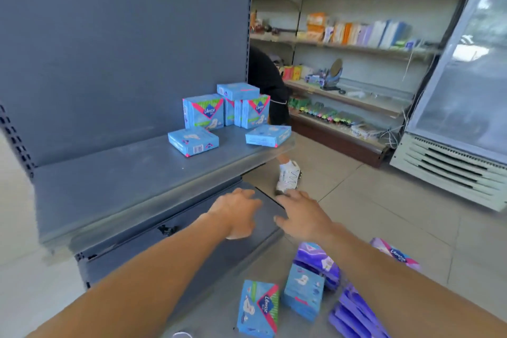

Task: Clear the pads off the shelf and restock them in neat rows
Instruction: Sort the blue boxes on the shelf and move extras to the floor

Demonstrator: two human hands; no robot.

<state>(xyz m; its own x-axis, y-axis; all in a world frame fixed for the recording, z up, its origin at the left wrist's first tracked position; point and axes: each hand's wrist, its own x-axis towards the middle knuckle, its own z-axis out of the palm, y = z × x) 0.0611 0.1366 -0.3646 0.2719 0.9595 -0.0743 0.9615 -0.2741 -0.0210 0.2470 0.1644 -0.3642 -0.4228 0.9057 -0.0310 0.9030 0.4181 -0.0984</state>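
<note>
Several light blue pad boxes (204, 112) stand and lie at the right end of the grey shelf (109, 186); one flat box (193, 142) lies in front on the left, another (268, 136) at the shelf's right edge. My left hand (236, 214) and my right hand (299, 214) hover side by side below the shelf's front edge, fingers loosely spread, holding nothing. On the lower grey surface (219, 299) near me stand two blue boxes (259, 309) and several purple pad packs (318, 261).
Another person in black with a white shoe (288, 177) stands behind the shelf's right end. Stocked wall shelves (356, 46) run along the back, and a glass-door cooler (461, 90) stands at the right. Tiled floor (370, 200) lies between.
</note>
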